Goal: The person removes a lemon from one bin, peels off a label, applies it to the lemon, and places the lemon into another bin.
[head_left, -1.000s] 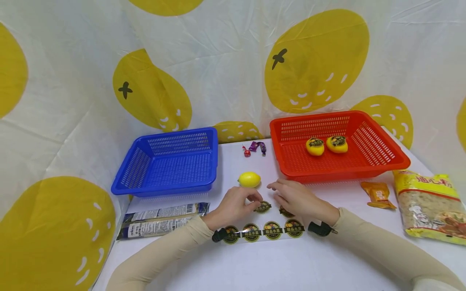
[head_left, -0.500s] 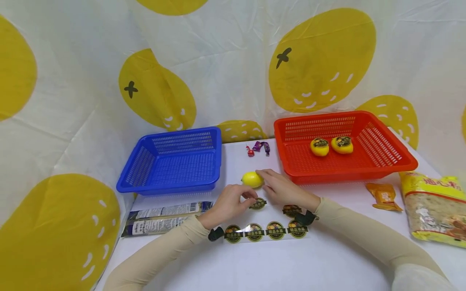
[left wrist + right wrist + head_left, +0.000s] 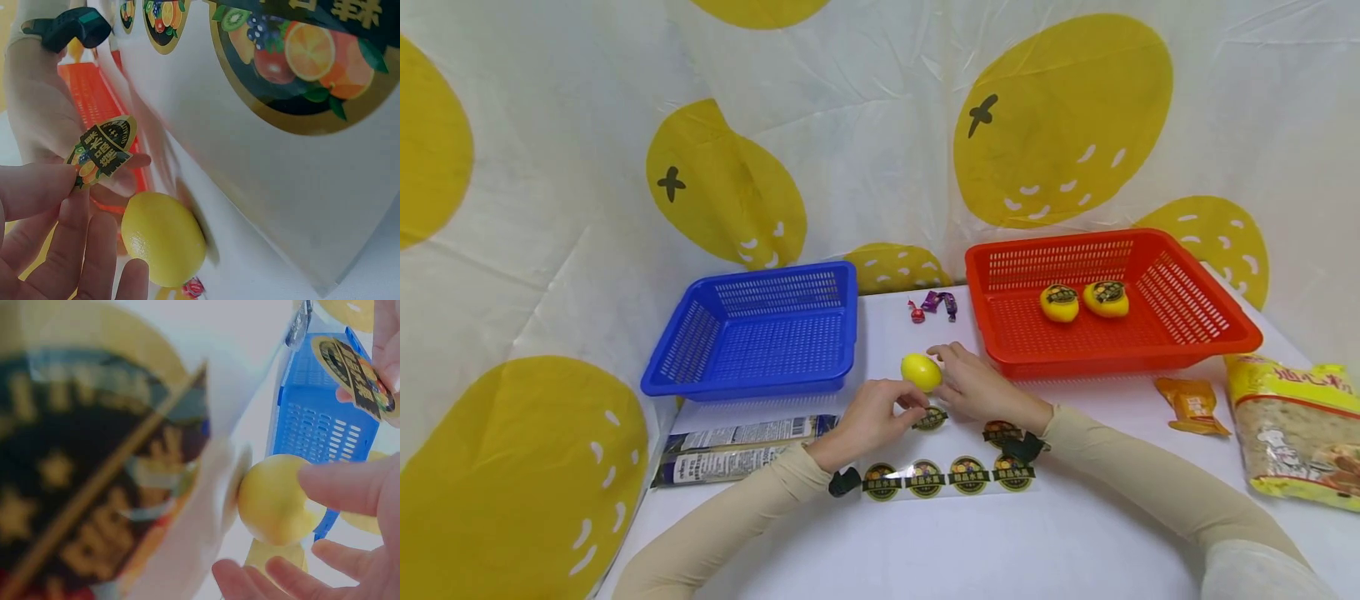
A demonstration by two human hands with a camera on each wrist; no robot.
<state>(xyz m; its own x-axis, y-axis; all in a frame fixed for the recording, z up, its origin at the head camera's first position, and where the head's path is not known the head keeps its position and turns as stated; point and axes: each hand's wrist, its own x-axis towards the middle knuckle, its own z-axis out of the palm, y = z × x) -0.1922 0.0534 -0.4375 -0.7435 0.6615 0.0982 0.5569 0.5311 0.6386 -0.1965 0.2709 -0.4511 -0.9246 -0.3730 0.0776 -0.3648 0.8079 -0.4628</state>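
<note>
My left hand [image 3: 872, 421] pinches a round black-and-gold fruit sticker [image 3: 103, 153] between thumb and index finger, off the sheet. Just beyond it on the white table sits a yellow lemon [image 3: 921, 372], bare of any label on the sides that show. My right hand [image 3: 985, 390] is at the lemon's right side, fingers spread and relaxed, the thumb [image 3: 340, 484] overlapping the lemon in the right wrist view. Below both hands lies a clear sheet [image 3: 946, 490] with a front row of similar stickers and one more sticker [image 3: 1002, 433] near my right wrist.
A blue basket [image 3: 748, 387] stands back left; a red basket [image 3: 1112, 364] at back right holds two labelled yellow fruits [image 3: 1060, 303]. Wrapped candies [image 3: 940, 304] lie between them. Long packets [image 3: 730, 467] are left; an orange packet [image 3: 1191, 406] and a yellow bag [image 3: 1296, 433] are right.
My right hand has moved from over the sheet forward and left to the lemon, which has turned and now lies at a tilt. The left hand keeps its pinch on the sticker.
</note>
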